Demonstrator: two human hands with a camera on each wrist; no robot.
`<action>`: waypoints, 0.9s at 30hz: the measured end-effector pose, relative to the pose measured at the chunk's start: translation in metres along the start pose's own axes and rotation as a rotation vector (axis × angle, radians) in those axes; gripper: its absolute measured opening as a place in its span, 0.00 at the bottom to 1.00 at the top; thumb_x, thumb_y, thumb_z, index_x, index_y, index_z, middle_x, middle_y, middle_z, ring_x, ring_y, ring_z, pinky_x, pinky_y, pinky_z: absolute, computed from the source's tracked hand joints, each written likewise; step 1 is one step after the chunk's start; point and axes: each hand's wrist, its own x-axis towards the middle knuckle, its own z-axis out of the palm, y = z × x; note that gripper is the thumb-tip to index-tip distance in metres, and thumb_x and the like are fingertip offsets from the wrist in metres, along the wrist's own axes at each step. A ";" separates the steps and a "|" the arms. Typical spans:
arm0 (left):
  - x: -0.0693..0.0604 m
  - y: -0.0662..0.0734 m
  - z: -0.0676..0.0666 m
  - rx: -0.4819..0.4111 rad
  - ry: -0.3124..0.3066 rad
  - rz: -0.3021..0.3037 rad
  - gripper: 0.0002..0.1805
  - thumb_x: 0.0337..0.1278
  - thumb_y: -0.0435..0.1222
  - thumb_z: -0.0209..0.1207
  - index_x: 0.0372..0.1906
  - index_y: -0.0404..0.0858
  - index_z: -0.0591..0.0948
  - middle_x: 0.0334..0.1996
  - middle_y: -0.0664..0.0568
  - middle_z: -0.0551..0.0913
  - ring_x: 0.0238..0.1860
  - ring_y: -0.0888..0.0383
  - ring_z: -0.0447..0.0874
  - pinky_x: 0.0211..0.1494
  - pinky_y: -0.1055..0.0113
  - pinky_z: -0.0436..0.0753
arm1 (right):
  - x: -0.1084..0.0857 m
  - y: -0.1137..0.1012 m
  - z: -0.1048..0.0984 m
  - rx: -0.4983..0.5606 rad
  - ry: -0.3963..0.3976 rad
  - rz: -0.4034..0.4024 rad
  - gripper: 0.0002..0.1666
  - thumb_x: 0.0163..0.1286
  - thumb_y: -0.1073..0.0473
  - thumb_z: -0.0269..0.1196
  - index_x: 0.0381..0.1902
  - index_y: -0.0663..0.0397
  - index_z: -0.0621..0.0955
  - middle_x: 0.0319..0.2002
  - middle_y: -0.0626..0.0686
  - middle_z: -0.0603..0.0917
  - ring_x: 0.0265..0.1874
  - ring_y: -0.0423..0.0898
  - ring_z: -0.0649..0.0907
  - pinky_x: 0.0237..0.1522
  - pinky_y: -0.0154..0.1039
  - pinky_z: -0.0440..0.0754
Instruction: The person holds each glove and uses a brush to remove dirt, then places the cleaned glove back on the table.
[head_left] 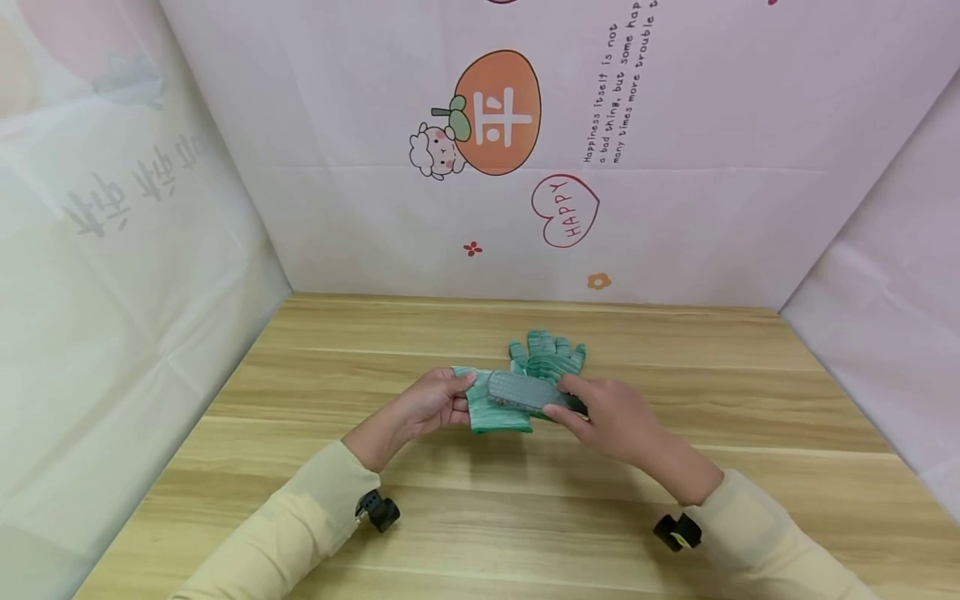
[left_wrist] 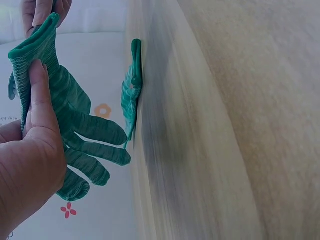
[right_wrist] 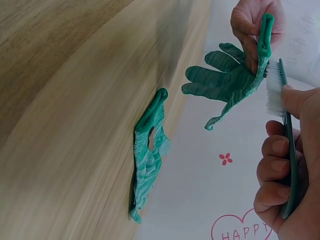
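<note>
A green knit glove (left_wrist: 92, 127) is pinched at its cuff by my left hand (head_left: 431, 406), raised above the table with its fingers hanging down. My right hand (head_left: 618, 418) grips a grey-green brush (head_left: 525, 392) by its handle. In the right wrist view the white bristles of the brush (right_wrist: 274, 90) face the glove's cuff (right_wrist: 266, 37), close beside it; whether they touch I cannot tell. A second green glove (right_wrist: 149, 155) lies on the table beyond the hands, partly hidden by the brush in the head view.
The wood-grain table (head_left: 480, 517) reaches back to a white printed sheet (head_left: 360, 225). More white sheeting stands at the left (head_left: 127, 275) and right (head_left: 900, 283). A black wrist camera sits at each cuff.
</note>
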 end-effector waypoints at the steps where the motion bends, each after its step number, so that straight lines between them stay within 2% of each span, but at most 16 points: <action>1: 0.000 0.000 0.000 0.000 0.000 0.000 0.19 0.79 0.35 0.39 0.51 0.21 0.72 0.38 0.40 0.86 0.40 0.52 0.87 0.45 0.58 0.84 | 0.000 0.001 0.000 0.002 -0.007 0.009 0.14 0.66 0.51 0.67 0.31 0.49 0.74 0.15 0.39 0.59 0.14 0.33 0.58 0.17 0.30 0.56; 12: -0.002 0.000 -0.003 0.005 0.007 -0.007 0.20 0.79 0.35 0.40 0.55 0.19 0.70 0.38 0.39 0.85 0.40 0.52 0.87 0.45 0.58 0.84 | -0.003 0.005 -0.002 0.008 -0.025 0.050 0.13 0.67 0.50 0.66 0.32 0.50 0.75 0.15 0.39 0.61 0.14 0.34 0.60 0.17 0.31 0.58; 19: -0.002 0.000 -0.003 0.005 0.003 -0.001 0.19 0.79 0.37 0.40 0.51 0.23 0.73 0.34 0.43 0.86 0.37 0.54 0.87 0.43 0.59 0.85 | -0.003 0.003 -0.002 -0.009 -0.035 0.045 0.14 0.67 0.50 0.66 0.31 0.50 0.74 0.15 0.39 0.60 0.14 0.33 0.59 0.17 0.31 0.57; 27: -0.001 -0.001 -0.002 0.000 0.010 0.000 0.18 0.79 0.37 0.40 0.49 0.25 0.74 0.34 0.44 0.86 0.37 0.54 0.87 0.44 0.58 0.84 | 0.000 -0.004 -0.003 0.007 -0.032 0.040 0.16 0.67 0.49 0.65 0.29 0.48 0.72 0.15 0.40 0.59 0.14 0.34 0.58 0.17 0.31 0.56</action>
